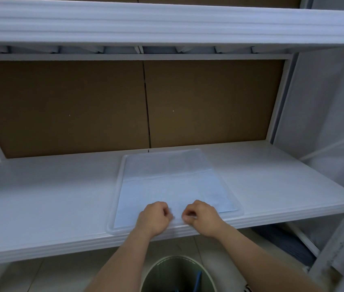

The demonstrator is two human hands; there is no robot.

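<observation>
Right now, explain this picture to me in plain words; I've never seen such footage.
There is no machine here: a person wears one camera on the head, looking down at two bare hands. On the white shelf lies a clear plastic tray with a pale blue sheet inside. The left hand and right hand sit at the tray's near edge, fingers curled as if pinching; whether either grip holds anything is unclear. A round bin stands on the floor below.
</observation>
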